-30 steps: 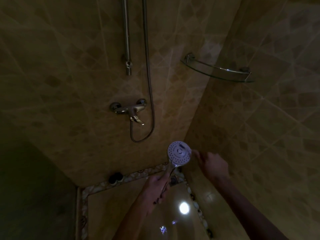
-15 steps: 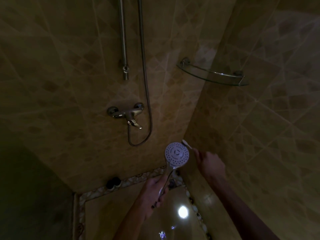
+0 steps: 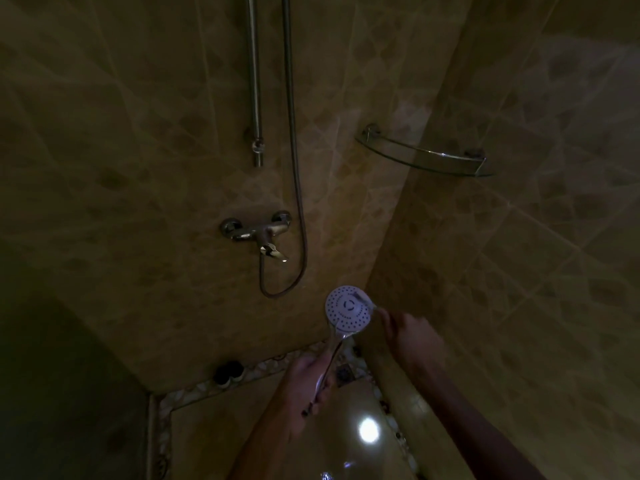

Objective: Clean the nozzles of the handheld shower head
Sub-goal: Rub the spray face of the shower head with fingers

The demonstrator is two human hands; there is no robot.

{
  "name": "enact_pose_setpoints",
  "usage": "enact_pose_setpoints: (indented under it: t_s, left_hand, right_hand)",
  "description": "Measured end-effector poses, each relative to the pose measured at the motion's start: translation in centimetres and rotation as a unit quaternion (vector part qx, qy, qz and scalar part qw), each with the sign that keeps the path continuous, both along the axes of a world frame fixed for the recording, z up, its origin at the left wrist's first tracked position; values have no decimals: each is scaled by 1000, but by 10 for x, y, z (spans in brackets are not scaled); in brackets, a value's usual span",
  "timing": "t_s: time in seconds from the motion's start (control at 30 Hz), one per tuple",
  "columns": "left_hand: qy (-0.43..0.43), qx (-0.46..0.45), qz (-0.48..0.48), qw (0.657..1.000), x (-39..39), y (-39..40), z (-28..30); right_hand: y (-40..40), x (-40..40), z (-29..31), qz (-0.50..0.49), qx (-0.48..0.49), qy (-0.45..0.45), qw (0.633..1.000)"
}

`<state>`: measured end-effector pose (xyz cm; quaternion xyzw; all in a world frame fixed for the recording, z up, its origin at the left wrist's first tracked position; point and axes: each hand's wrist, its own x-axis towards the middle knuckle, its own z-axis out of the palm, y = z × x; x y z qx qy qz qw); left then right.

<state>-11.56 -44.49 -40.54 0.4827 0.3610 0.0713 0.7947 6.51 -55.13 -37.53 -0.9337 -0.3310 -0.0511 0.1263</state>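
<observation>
Two hands are at work in this dim, tiled shower stall. Nearest me, the left hand is wrapped round the chrome handle of the handheld shower head, holding it up with its white, dotted face turned toward the person. Just beyond, the right hand pinches a slim brush, probably a toothbrush, whose bristled end lies across the upper right edge of the spray face, touching it there. The picture is blurred at that spot, so I cannot tell which ring of nozzles it meets. By my reckoning the scrubbing is under way; the face looks pale all over, and I cannot judge in this light how much is clean, so the remaining rings and a rinse may be left. Farther back, the hose loops down to the wall mixer tap. A riser rail stands above it, and a glass corner shelf sits in the right-hand corner.
</observation>
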Motion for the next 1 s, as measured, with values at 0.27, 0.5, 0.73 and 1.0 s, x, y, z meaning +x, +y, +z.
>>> enact_pose_setpoints:
  t_s: [0.27, 0.5, 0.73, 1.0]
  left_hand:
    - [-16, -13, -5, 1000, -4, 0, -3]
    - [-30, -33, 3, 999, -3, 2, 2]
    - [-27, -23, 5, 999, -3, -3, 6]
    - [-18, -27, 23, 999, -1, 1, 10]
  right_hand:
    - [5, -9, 4, 19, -30, 2, 999]
    - [1, -25, -16, 58, -4, 9, 998]
    - [5, 5, 0, 3, -14, -15, 1000]
    - [-16, -34, -17, 117, -50, -57, 990]
